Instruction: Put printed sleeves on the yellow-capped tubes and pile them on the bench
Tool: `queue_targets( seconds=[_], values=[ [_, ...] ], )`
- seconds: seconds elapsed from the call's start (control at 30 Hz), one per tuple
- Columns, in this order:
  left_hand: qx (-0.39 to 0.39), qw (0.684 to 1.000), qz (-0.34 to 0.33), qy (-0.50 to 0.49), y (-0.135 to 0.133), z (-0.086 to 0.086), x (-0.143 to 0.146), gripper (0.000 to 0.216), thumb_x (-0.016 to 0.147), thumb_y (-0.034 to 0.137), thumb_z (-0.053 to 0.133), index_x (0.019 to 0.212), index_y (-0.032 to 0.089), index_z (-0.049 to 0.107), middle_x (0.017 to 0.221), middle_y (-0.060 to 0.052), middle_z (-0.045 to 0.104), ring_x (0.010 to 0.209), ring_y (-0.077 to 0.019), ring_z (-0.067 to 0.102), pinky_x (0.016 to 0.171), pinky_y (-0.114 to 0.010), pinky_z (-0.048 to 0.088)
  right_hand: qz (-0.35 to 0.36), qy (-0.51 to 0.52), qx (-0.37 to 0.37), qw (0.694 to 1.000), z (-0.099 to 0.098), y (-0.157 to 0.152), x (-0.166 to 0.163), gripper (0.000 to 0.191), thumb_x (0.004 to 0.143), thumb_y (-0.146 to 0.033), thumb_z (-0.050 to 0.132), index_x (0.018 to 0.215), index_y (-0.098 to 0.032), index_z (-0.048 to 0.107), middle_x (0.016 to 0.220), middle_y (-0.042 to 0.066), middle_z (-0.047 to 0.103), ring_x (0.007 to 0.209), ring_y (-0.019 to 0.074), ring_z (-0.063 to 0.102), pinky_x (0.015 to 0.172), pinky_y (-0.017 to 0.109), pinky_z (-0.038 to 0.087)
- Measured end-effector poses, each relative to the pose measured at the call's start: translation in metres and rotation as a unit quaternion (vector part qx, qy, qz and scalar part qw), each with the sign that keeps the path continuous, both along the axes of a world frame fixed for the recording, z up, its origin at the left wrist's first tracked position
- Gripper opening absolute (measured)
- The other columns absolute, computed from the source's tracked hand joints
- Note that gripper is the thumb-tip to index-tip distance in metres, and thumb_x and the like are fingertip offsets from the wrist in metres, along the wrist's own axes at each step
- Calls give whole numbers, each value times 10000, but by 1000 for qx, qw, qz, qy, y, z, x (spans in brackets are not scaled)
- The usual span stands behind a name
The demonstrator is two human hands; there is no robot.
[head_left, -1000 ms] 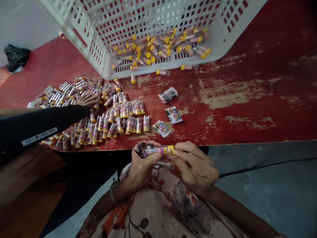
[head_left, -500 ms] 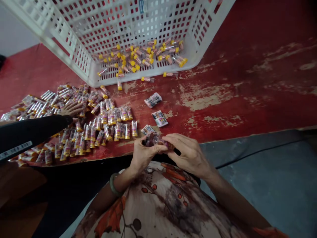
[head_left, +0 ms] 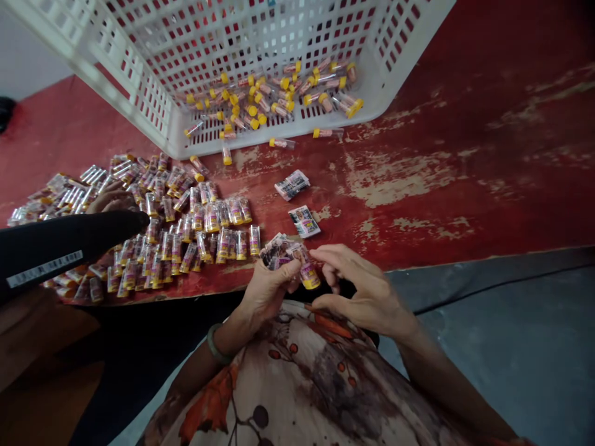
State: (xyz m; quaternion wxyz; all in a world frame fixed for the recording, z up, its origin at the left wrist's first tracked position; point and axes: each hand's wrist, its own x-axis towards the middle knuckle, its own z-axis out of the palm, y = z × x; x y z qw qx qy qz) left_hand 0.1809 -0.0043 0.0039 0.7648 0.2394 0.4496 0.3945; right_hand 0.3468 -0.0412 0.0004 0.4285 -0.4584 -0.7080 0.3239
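Note:
My left hand (head_left: pixel 266 290) is closed round a small clear tube with a yellow cap (head_left: pixel 304 267) and a bundle of printed labels, held over the near edge of the red board (head_left: pixel 418 155). The tube is tilted with its cap pointing down and right. My right hand (head_left: pixel 362 291) sits just right of the tube, fingers curled and slightly apart, thumb and forefinger close to the cap but not gripping it. Both hands hover above my patterned lap.
Rows of labelled tubes (head_left: pixel 186 229) cover the board's left part. Another person's hand (head_left: pixel 111 201) and black sleeve (head_left: pixel 56 248) rest among them. A tipped white basket (head_left: pixel 260 68) holds several yellow-capped tubes. Two label packs (head_left: pixel 297 201) lie in the middle.
The tube has swung from level to tilted, cap down. My right hand has let go of it and opened a little. The view shifted slightly.

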Motion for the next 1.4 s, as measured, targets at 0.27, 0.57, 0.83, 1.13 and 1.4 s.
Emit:
queue_targets(
  seconds=[0.27,0.57,0.83,1.13,1.4],
  values=[
    [-29,998,-50,-21,-1,2,-5,332,570,281,847,804,158,645,681,21,571,503,-48,424,403,-166,300,-1,-52,108,993,8,0,-2,643,801,-100,558,1408,-228,387,1421,137,441,1280,282,473,1018,483,454],
    [-74,996,-44,-6,-3,3,-6,336,530,280,865,783,168,674,706,-1,643,565,-94,528,464,-191,396,22,-28,63,997,10,5,-4,626,784,-167,603,1374,-237,404,1299,117,531,1215,257,510,1000,450,459],
    [-46,997,-63,-4,4,1,-5,304,571,271,847,778,167,650,629,38,566,484,-52,444,426,-176,316,76,41,-17,996,4,6,2,685,772,-398,721,1370,-237,430,1335,125,456,1205,256,502,958,382,494],
    [48,991,-108,57,18,-11,19,440,472,288,884,817,139,654,597,39,586,440,-53,439,432,-205,339,29,84,-64,994,-7,22,21,262,896,-300,583,1147,-234,620,1093,63,621,1007,185,618,855,311,523],
    [74,995,-72,18,27,-24,47,301,636,366,799,712,137,618,518,40,544,409,-55,422,378,-195,282,-131,100,-72,984,-16,21,41,218,820,-264,670,1035,-228,667,945,36,633,812,160,636,669,268,534]
  ],
)
